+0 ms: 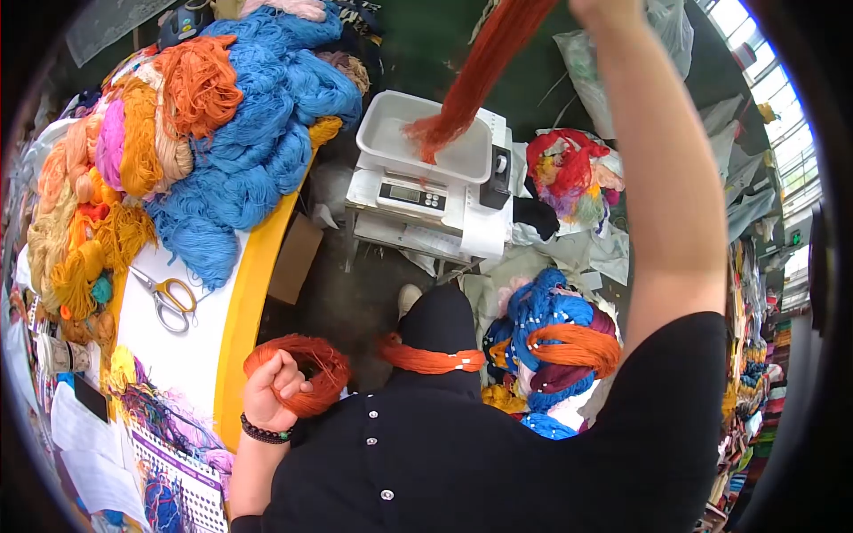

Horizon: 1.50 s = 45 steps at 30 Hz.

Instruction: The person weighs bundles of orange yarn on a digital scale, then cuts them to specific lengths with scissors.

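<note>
We note the orange hank [480, 67] hanging slantwise from the top of the view, its frayed lower end resting inside the white tray [382, 133] on the scale [410, 194], within the rim. The right hand [604, 9] is raised above it and cropped by the frame edge, so we cannot tell how its grip stands. The left hand [274, 389] is low, its grip pressed together on an orange coil [324, 364] just beside the yellow edge of the bench [191, 355]. An orange skein [433, 360] lies across the knee, apart from both hands. On the bench, scissors [167, 298] lie on bare surface below the heaped blue yarn [258, 133]. A dark strip of floor [355, 302] stays open between bench and scale.
</note>
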Motion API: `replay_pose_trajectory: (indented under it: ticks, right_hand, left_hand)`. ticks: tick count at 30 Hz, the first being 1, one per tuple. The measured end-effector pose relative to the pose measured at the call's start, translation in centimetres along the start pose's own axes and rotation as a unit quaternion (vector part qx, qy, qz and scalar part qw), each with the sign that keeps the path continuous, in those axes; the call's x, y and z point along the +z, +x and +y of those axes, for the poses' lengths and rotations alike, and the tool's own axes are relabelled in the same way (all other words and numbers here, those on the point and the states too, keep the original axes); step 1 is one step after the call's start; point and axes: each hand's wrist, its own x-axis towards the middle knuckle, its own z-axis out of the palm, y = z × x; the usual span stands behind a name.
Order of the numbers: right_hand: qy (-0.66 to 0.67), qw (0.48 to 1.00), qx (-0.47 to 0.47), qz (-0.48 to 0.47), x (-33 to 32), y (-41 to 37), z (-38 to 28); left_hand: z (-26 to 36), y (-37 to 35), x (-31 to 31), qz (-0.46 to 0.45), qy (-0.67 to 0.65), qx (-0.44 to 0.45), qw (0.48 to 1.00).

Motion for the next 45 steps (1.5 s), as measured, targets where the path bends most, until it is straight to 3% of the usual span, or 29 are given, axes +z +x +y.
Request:
replay_pose_trajectory:
  ticks: [2, 3, 4, 5, 7, 10, 11, 13, 15, 17, 19, 20, 22, 23, 26, 30, 32, 35, 38, 41, 44, 45]
  right_hand:
    - [-0.232, 0.952, -0.191, 0.052, -3.9, 2.0, 7.5]
    - [-0.242, 0.961, -0.133, 0.033, -6.7, 3.8, 10.7]
    - [-0.305, 0.934, -0.186, -0.003, -8.9, 4.5, 14.0]
    - [-0.359, 0.931, -0.057, -0.039, -10.9, 3.6, 18.6]
    - [-0.389, 0.919, -0.043, -0.049, -13.3, 3.6, 23.0]
    - [-0.646, 0.745, -0.151, -0.073, -15.8, 1.0, 30.2]
    - [-0.673, 0.718, -0.118, -0.133, -15.3, -1.1, 31.2]
    - [-0.808, 0.566, -0.061, -0.149, -13.9, -5.4, 33.1]
    - [-0.758, 0.587, -0.265, -0.098, -15.7, -8.4, 36.8]
    - [-0.759, 0.579, -0.287, -0.077, -15.2, -10.8, 37.1]
    - [-0.685, 0.691, -0.217, 0.077, -14.0, -12.8, 35.6]
    - [-0.659, 0.729, -0.148, 0.11, -15.0, -13.8, 36.0]
    - [-0.514, 0.834, 0.102, 0.171, -16.7, -14.9, 37.6]
    - [-0.468, 0.868, 0.094, 0.136, -19.7, -15.0, 40.9]
    - [-0.427, 0.897, 0.061, 0.097, -19.3, -14.8, 42.2]
    - [-0.45, 0.89, 0.032, 0.075, -19.3, -15.7, 43.2]
    - [-0.519, 0.845, 0.099, 0.078, -18.3, -18.0, 42.6]
    - [-0.556, 0.829, 0.062, -0.009, -16.1, -21.5, 42.7]
    - [-0.54, 0.812, 0.199, -0.095, -7.3, -22.8, 40.2]
    - [-0.444, 0.861, -0.049, -0.245, 3.4, -22.8, 39.3]
    - [-0.351, 0.853, -0.166, -0.348, 12.3, -22.8, 41.9]
    - [-0.356, 0.849, -0.149, -0.362, 14.6, -22.8, 43.2]
  left_hand:
    - [0.0, 0.2, -0.2, 0.007, 0.006, -0.01, 1.0]
    - [0.1, 0.2, -0.2, 0.009, 0.006, -0.011, 1.0]
    - [0.1, 0.3, -0.3, 0.014, 0.007, -0.015, 1.0]
    - [0.2, 0.4, -0.4, 0.019, 0.008, -0.019, 1.0]
    - [0.1, 0.6, -0.5, 0.025, 0.006, -0.023, 0.999]
    - [-0.3, 1.0, -0.8, 0.036, -0.009, -0.032, 0.999]
    - [-0.4, 1.2, -0.9, 0.041, -0.02, -0.038, 0.998]
    - [-0.6, 1.3, -1.2, 0.033, -0.015, -0.039, 0.999]
    - [-0.6, 1.2, -1.2, 0.026, -0.009, -0.046, 0.999]
    - [-0.7, 1.1, -1.5, 0.035, -0.015, -0.051, 0.998]
    - [-0.8, 1.1, -1.8, 0.037, -0.021, -0.056, 0.998]
    - [-0.9, 1.1, -2.0, 0.035, -0.024, -0.061, 0.997]
    - [-1.0, 1.0, -2.1, 0.038, -0.032, -0.073, 0.996]
    - [-1.1, 0.9, -2.2, 0.038, -0.031, -0.077, 0.996]
    - [-1.2, 1.2, -2.1, 0.045, -0.04, -0.077, 0.995]
    - [-1.3, 1.0, -2.3, 0.05, -0.023, -0.081, 0.995]
    - [-1.2, 0.8, -2.5, 0.045, -0.017, -0.081, 0.996]
    - [-1.2, 0.3, -3.3, 0.055, -0.035, -0.083, 0.994]
    - [-1.2, 0.1, -4.8, 0.064, -0.055, -0.093, 0.992]
    - [-1.3, 0.0, -5.0, 0.086, -0.082, -0.104, 0.988]
    - [-1.1, -0.2, -4.8, 0.055, -0.101, -0.109, 0.987]
    - [-1.1, -0.3, -4.8, 0.052, -0.106, -0.105, 0.987]
